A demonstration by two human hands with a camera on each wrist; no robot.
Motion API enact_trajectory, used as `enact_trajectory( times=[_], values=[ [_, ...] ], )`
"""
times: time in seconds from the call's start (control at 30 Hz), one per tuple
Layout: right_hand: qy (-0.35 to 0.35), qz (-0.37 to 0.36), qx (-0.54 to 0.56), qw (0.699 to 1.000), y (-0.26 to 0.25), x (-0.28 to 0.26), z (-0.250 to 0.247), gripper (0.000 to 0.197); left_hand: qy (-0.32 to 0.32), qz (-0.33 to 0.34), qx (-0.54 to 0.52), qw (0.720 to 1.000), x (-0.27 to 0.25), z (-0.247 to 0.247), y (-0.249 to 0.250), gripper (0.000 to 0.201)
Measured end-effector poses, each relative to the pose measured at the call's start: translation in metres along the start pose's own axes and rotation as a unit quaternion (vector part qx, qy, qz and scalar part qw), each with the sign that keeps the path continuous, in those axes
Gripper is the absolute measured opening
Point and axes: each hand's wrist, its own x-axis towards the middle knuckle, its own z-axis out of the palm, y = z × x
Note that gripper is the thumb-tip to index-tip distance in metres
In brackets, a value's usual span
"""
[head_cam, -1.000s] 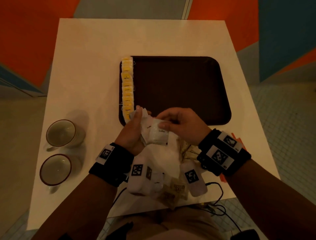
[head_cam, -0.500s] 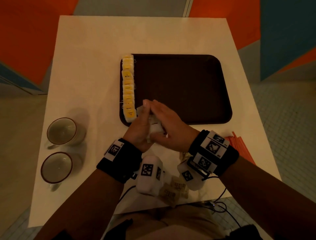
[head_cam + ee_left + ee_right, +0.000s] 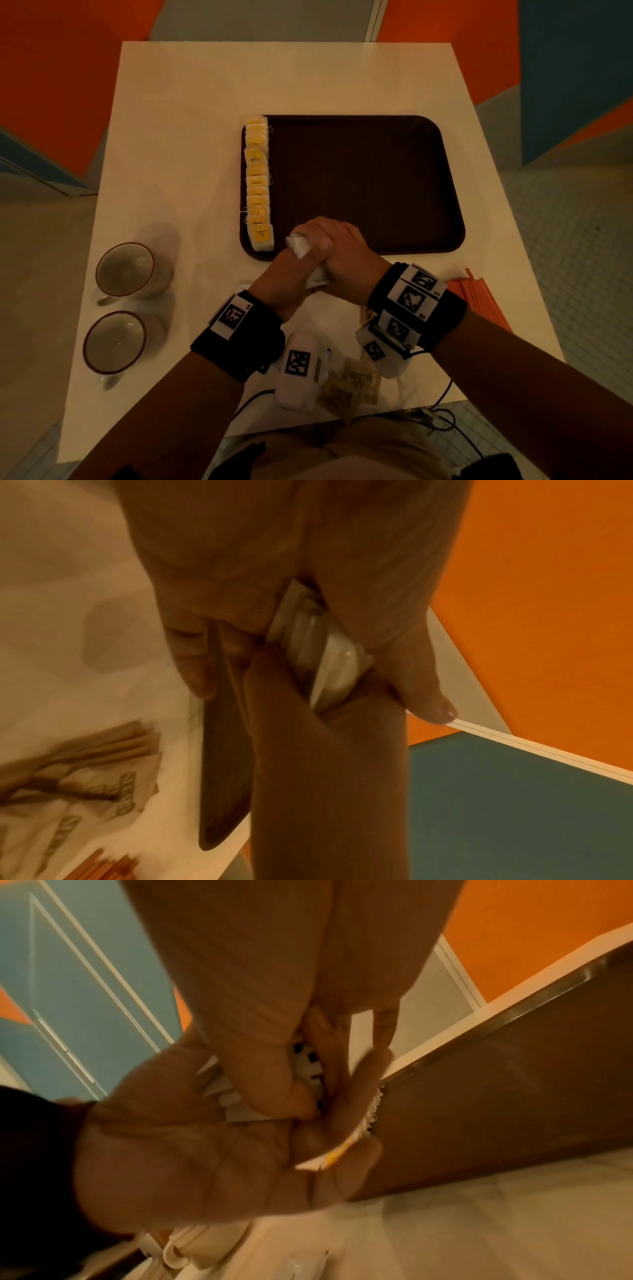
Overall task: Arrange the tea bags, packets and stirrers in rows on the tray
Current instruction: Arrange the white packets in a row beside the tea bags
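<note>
As both hands are clasping a stack of white packets point(image 3: 300, 244) over the tray point(image 3: 445, 192), loosening could be spilling them onto the tea bags point(image 3: 257, 181).

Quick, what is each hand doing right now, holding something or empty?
Left hand: holding a stack of white packets, fingers curled round it.
Right hand: closed over the same stack from the other side, pressing it together.

The white square table point(image 3: 191, 144) is seen from straight above by the head camera, facing down. Both wrist cameras are held very close, aimed along the palms. The dark brown plastic tray point(image 3: 359, 178) near the table's front edge is shared by all three views.
</note>
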Motion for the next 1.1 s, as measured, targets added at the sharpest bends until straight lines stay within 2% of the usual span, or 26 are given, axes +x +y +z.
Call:
enact_trajectory(
  times=[0.07, 0.13, 0.23, 0.27, 0.37, 0.5, 0.6, 0.63, 0.7, 0.8, 0.87, 0.9, 0.97, 1.03, 1.1],
  values=[
    [0.034, 0.005, 0.010, 0.999, 0.000, -0.003, 0.003, 0.068, 0.005, 0.016, -0.013, 1.000, -0.002, 0.001, 0.001, 0.033],
    [0.050, -0.004, -0.016, 0.999, 0.000, -0.007, 0.007, 0.074, 0.029, 0.024, -0.011, 0.999, -0.001, 0.002, 0.000, 0.033],
    [0.072, -0.008, -0.052, 0.996, -0.003, -0.008, 0.012, 0.073, 0.048, 0.025, 0.007, 0.998, -0.001, 0.005, -0.003, 0.057],
    [0.079, -0.002, -0.049, 0.996, -0.003, -0.006, 0.012, 0.067, 0.042, 0.020, 0.013, 0.999, 0.000, 0.006, -0.004, 0.060],
    [0.075, 0.017, -0.022, 0.997, 0.000, 0.001, 0.005, 0.058, -0.003, 0.019, 0.013, 1.000, -0.001, 0.009, 0.001, 0.049],
    [0.091, 0.006, -0.041, 0.995, 0.000, 0.010, -0.005, 0.045, -0.041, 0.022, -0.037, 0.998, 0.001, 0.011, 0.013, 0.043],
    [0.111, -0.034, -0.030, 0.993, 0.001, 0.011, -0.017, 0.041, -0.084, 0.021, -0.044, 0.995, 0.006, 0.006, 0.019, 0.054],
    [0.107, -0.042, -0.038, 0.993, 0.001, 0.011, -0.019, 0.043, -0.108, 0.019, -0.040, 0.993, 0.007, 0.003, 0.021, 0.055],
    [0.090, -0.045, -0.044, 0.994, 0.001, 0.011, -0.022, 0.048, -0.136, 0.023, -0.031, 0.990, 0.006, -0.003, 0.021, 0.044],
    [0.028, -0.055, 0.007, 0.998, 0.005, 0.007, -0.021, 0.069, -0.118, 0.031, -0.030, 0.992, 0.004, -0.009, 0.014, 0.043],
    [-0.046, -0.019, 0.099, 0.994, 0.011, -0.001, -0.023, 0.090, -0.087, 0.048, -0.013, 0.995, 0.002, -0.010, 0.011, 0.042],
    [-0.073, 0.009, 0.172, 0.982, 0.012, -0.007, -0.024, 0.095, -0.072, 0.058, -0.010, 0.996, 0.002, -0.010, 0.010, 0.044],
    [-0.063, 0.061, 0.341, 0.936, 0.009, -0.014, -0.023, 0.087, -0.042, 0.077, -0.027, 0.996, 0.002, -0.012, 0.006, 0.044],
    [-0.007, 0.125, 0.480, 0.868, 0.000, -0.016, -0.017, 0.072, -0.017, 0.088, -0.050, 0.995, 0.004, -0.013, 0.004, 0.046],
    [0.018, 0.174, 0.586, 0.791, -0.008, -0.014, -0.011, 0.062, -0.009, 0.093, -0.041, 0.995, 0.005, -0.012, 0.004, 0.054]
  ],
)
